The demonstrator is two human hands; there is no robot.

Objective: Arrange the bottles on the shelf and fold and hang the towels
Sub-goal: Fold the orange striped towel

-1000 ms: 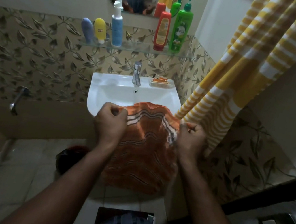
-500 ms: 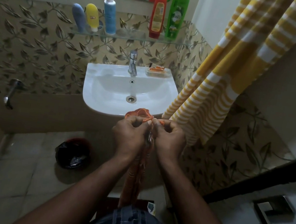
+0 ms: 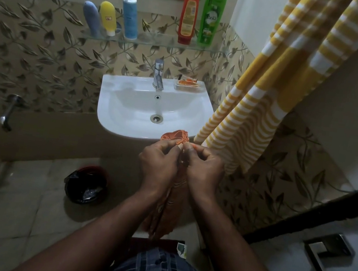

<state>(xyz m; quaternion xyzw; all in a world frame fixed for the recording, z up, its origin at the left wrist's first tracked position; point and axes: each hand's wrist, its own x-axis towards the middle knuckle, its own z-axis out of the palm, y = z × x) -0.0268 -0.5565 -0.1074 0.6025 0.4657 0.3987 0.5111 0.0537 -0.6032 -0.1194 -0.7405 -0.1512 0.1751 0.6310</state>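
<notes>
Now the left hand (image 3: 159,163) and right hand (image 3: 204,170) pinch the orange towel (image 3: 168,205) in front of the sink (image 3: 110,92).
The hands are pressed knuckle to knuckle with fingers curled, gripping the towel's gathered upper corners. A tuft pokes up just over the sink's front rim and the rest hangs straight down between the forearms. The likely trouble is that the corners look bunched rather than matched, so one layer could slide out of the pinch and skew the fold. The whole towel could also drop to the floor (image 3: 10,214) near the black-lined bin (image 3: 87,185). The tuft might brush the basin and pick up damp. On the glass shelf (image 3: 155,41) the green bottle (image 3: 210,19) reads "Vatika". The labels on the red bottle (image 3: 188,18) and yellow tube (image 3: 108,18) are too small to read.
</notes>
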